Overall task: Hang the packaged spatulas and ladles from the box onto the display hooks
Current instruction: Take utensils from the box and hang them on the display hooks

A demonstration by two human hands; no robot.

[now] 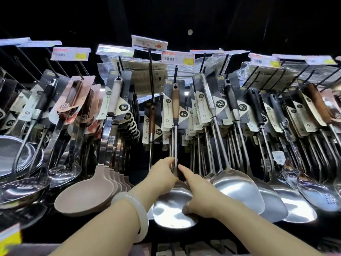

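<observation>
A packaged steel spatula (pixel 175 206) with a brown handle and a grey-and-white card hangs on the black display hook (pixel 175 73) at the centre. My left hand (pixel 164 177), a pale bangle on its wrist, pinches the spatula's thin metal shaft just above the blade. My right hand (pixel 198 193) holds the blade's right edge, its forefinger stretched up along the shaft. The box is not in view.
Rows of packaged spatulas (pixel 238 185) and ladles (pixel 64 170) hang on hooks left and right, close together. Beige silicone spoons (pixel 84 195) hang at lower left. Price tags (pixel 177 57) sit along the hook ends. More carded packs lie at the bottom edge (pixel 184 249).
</observation>
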